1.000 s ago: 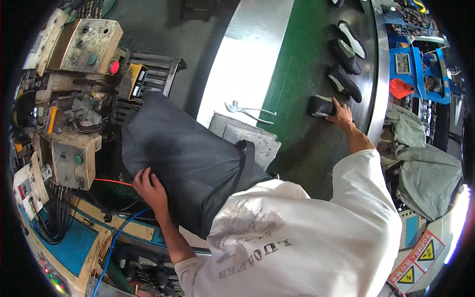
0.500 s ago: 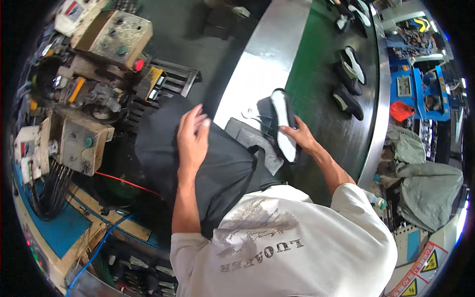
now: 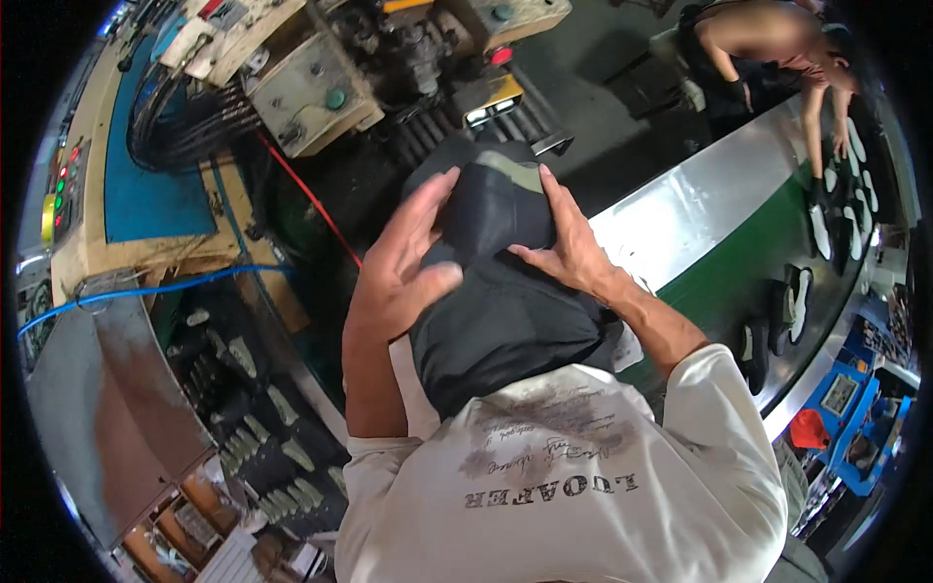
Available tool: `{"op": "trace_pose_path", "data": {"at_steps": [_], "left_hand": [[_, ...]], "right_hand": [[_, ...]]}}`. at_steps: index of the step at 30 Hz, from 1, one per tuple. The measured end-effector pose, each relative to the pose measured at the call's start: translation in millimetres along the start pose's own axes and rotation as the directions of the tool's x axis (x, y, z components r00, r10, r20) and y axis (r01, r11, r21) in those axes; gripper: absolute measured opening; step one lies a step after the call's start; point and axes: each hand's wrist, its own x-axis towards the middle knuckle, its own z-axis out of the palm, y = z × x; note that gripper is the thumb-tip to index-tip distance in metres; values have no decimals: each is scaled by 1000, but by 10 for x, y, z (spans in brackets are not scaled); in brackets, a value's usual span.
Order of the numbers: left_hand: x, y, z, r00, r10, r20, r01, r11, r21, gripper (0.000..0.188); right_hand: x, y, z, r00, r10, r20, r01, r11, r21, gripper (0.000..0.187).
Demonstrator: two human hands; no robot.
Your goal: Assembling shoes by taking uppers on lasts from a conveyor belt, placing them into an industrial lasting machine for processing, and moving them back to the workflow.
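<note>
The right hand grasps a black shoe at the upper centre of the frame, its fingers along the shoe's right side and its thumb against the lower right edge. The left hand is cupped at the shoe's left side, fingers extended toward it and thumb held apart; whether it bears any of the grip cannot be told. A grey-green patch shows on the top end of the shoe, which sits above the dark apron covering the person's lap. Below that, a white shirt with dark print fills the lower centre. To the right runs a long bench with a shiny metal strip and a green surface, where dark shoes lie. In the upper right corner, another person reaches down among white-soled shoes. At the upper left stands a stained control box with a green button; a red cable and a blue hose pass below it. Dark pieces with pale patches sit in rows at the lower left.
</note>
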Motion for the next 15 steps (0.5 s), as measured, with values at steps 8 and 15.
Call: {"op": "trace_pose_path", "data": {"at_steps": [8,15], "left_hand": [[-110,-239,114,987,14,-161,62,885,460,67],[107,-262,152,988,-14,-152,82,890,449,51]], "right_hand": [[-184,42,283,980,-133,146,145,986,-76,121],[-209,53,306,992,-110,65,117,987,-109,126]]}}
